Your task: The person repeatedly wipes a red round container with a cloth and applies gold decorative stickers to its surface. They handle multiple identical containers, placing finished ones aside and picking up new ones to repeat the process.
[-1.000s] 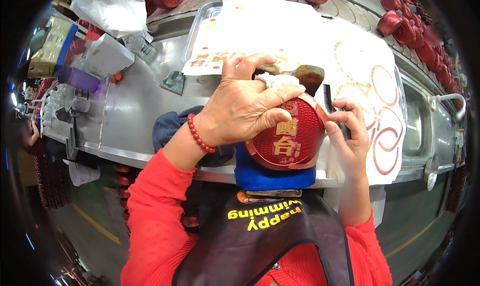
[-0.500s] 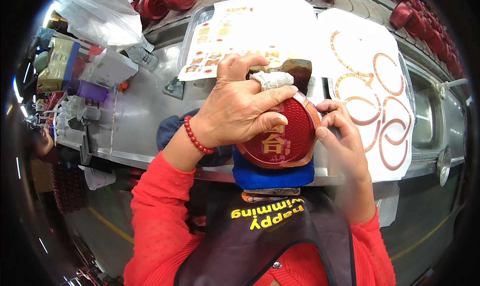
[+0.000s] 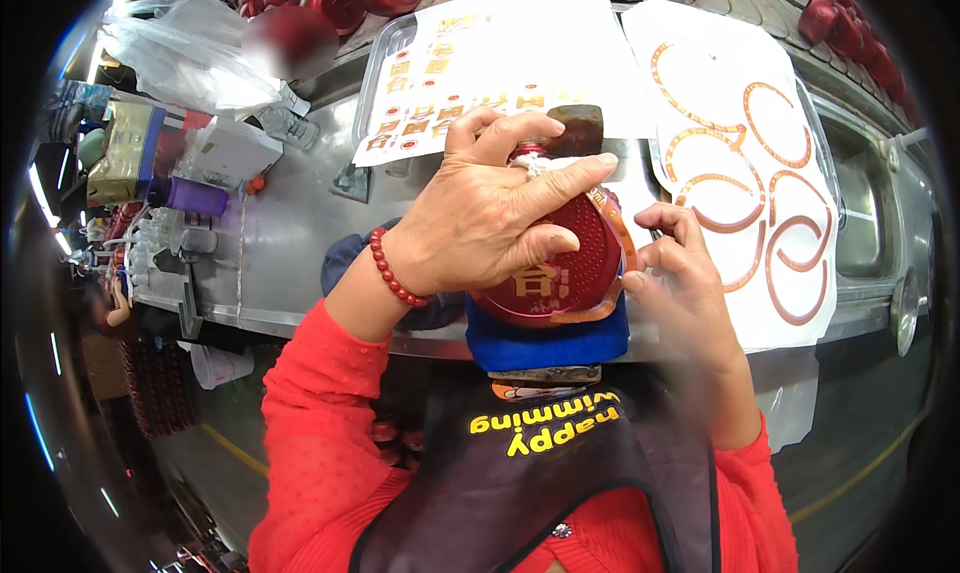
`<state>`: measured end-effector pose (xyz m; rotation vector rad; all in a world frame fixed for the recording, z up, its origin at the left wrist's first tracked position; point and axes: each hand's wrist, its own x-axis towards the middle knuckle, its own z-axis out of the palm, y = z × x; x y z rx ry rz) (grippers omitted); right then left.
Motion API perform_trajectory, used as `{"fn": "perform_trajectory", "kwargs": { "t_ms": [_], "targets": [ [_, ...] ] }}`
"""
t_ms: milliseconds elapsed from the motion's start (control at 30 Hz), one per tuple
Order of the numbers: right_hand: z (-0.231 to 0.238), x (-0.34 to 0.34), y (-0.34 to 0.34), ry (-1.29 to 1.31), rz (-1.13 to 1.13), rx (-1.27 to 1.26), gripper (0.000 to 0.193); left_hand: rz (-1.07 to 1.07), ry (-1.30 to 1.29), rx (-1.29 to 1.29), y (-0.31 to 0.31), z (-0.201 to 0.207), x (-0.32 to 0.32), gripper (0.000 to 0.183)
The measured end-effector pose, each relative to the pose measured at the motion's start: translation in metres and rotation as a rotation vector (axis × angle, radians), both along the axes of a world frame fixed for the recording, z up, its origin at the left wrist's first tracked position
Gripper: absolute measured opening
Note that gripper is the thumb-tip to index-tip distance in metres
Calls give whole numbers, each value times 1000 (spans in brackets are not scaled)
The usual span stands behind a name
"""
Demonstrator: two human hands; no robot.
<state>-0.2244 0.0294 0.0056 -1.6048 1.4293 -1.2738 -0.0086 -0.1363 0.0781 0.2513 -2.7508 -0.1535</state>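
Note:
A round, flat red bottle with a dotted face and gold characters lies on a blue padded support in front of me. My left hand is laid over its far left side, thumb and index finger across it, the other fingers curled near a white cloth; their grip is partly hidden. An orange-gold decal strip curves along the bottle's right and lower rim, standing off it at the right. My right hand pinches this strip at the right edge.
Behind lies a sheet of small gold decals on a tray. To the right is a white sheet with several curved orange strips, beside a metal sink. A dark block stands beyond the bottle. Left are a purple bottle and boxes.
The strip's right part now stands further from the bottle's rim. My left index finger has shifted slightly right and up, and my right fingers have moved slightly down. The view has shifted slightly.

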Motion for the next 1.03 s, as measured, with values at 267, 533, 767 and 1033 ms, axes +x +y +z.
{"fn": "perform_trajectory", "kwargs": {
  "t_ms": [267, 533, 767, 1033],
  "targets": [
    [-3, 9, 5, -174, 52, 90, 12, -8, 27, -62, 11, -8, -5, 57],
    [14, -5, 23, 49, 116, 115, 12, 34, -10, 4, 11, -3, 2, 61],
    [-2, 2, 3, 497, -78, -286, 77, 93, -51, -90, 12, -6, 4, 57],
    [-4, 7, 8, 535, -62, -296, 79, 93, -70, -110, 13, -4, 2, 57]
  ]
}}
